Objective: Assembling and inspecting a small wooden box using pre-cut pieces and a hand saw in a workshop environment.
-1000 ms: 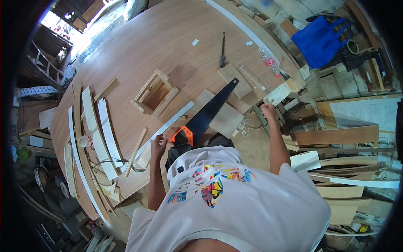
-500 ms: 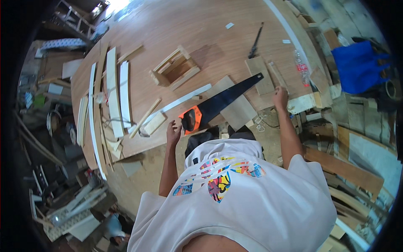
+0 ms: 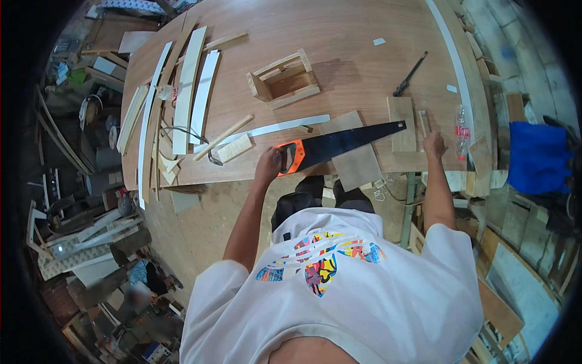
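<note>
A big brown table [image 3: 351, 67] fills most of the head view, with a messy workshop all around it. Its front edge runs across the middle, close to the person's white shirt [image 3: 339, 273]. Dusty floor [image 3: 206, 224] shows below that edge, to the left of the legs.

A saw [image 3: 345, 145] with an orange handle and a dark blade lies along this edge, pointing right. The handle is right by the edge. The blade crosses a flat grey board [image 3: 357, 165] that pokes out past the table, and its tip is over a small board [image 3: 401, 115].

The left hand [image 3: 268, 165] is bent at the back of the saw's handle. I cannot tell if its fingers are squeezing it. The right hand [image 3: 434, 145] is curled up, over the near end of a thin stick [image 3: 424, 123]. I cannot tell if it pinches the stick. A clear bottle [image 3: 462, 134] with a red label lies just to its right.

A wide stretch of brown top shows between an open wooden box [image 3: 284, 86] and a black rod [image 3: 411, 74]. Long wood strips [image 3: 189, 91] crowd the left side.

The left hand hides part of the handle. The top of the picture cuts off the far table edge. A blue bag [image 3: 536, 159] fades into the dark round rim. Low on the left, a blurry bluish shape [image 3: 139, 273] is hard to make out.
</note>
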The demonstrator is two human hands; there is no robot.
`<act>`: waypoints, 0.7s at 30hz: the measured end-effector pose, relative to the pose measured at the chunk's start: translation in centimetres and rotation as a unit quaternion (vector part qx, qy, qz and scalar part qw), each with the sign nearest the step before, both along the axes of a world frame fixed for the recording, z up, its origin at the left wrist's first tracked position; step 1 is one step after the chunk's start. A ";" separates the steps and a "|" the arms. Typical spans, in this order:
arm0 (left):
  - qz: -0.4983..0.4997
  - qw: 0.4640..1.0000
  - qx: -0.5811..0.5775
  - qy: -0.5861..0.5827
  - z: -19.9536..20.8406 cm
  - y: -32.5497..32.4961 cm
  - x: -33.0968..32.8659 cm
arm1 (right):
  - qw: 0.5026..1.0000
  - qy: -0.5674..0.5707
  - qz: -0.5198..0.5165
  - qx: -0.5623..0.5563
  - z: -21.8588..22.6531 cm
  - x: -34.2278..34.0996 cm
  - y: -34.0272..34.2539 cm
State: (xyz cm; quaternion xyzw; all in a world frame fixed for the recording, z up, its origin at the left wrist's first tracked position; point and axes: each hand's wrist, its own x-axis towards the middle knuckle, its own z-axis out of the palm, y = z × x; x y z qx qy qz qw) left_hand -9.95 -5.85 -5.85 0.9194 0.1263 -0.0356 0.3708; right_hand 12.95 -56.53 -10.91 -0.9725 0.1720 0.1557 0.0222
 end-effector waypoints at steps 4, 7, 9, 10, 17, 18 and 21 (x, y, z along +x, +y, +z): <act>-0.026 0.998 0.053 -0.002 0.1 -2.6 6.7 | 0.999 -0.028 0.020 0.016 0.5 -0.3 -1.0; -0.090 0.991 0.100 -0.007 -1.3 -2.9 9.6 | 0.995 -0.064 0.028 0.065 2.4 -0.4 -2.3; -0.125 0.985 0.114 0.011 -2.1 -3.2 10.6 | 0.993 -0.058 0.034 0.099 3.7 -0.5 -3.3; -0.156 0.978 0.132 0.028 -2.7 -3.2 10.9 | 0.979 -0.075 0.030 0.189 4.8 -0.6 -3.6; -0.164 0.971 0.170 0.019 -7.4 -1.3 10.5 | 0.718 0.028 -0.164 0.675 10.6 -1.8 1.7; -0.135 0.979 0.149 -0.019 -7.3 -1.5 10.4 | 0.668 0.056 -0.183 0.720 11.8 -2.2 3.5; 0.061 0.984 -0.146 -0.082 -7.3 -1.8 11.3 | 0.661 0.113 -0.165 0.723 13.1 -1.9 8.7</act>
